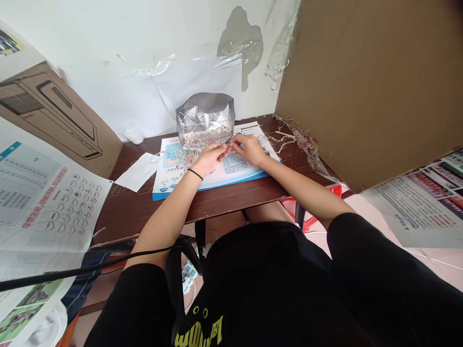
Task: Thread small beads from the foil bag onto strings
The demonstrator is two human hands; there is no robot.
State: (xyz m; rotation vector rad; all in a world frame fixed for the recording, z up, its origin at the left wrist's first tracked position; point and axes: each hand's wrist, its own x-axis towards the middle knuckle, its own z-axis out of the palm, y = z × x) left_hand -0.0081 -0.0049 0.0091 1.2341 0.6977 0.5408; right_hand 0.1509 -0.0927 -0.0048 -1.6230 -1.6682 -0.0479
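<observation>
Brown cardboard sheet (pixel 365 82) towers over the right side of this little desk nook, a printed cardboard box (pixel 50 118) leans in on the left, and the white wall (pixel 90 33) behind is patched with plastic film. A big printed paper sheet (pixel 47 193) hangs in at lower left, and the person sitting here wears a black T-shirt (pixel 260 274) with yellow print. On the dark wooden desk (pixel 144 214) lies a blue-edged printed board (pixel 240 166), with a loose white paper note (pixel 136 171) to its left and some thin bead strands (pixel 284 142) to its right. A silver foil pouch (pixel 205 118) stands open at the far edge of the board, packed with tiny multicoloured beads (pixel 207 137). The left hand (pixel 211 159), black wristband (pixel 195 174) on its wrist, and the right hand (pixel 249 149) are both just in front of the pouch, over the board. Their fingers (pixel 231 142) curl inward and meet in a pinch near the pouch mouth, but honestly I can't tell if they're gripping a bead or thread, way too small to see
</observation>
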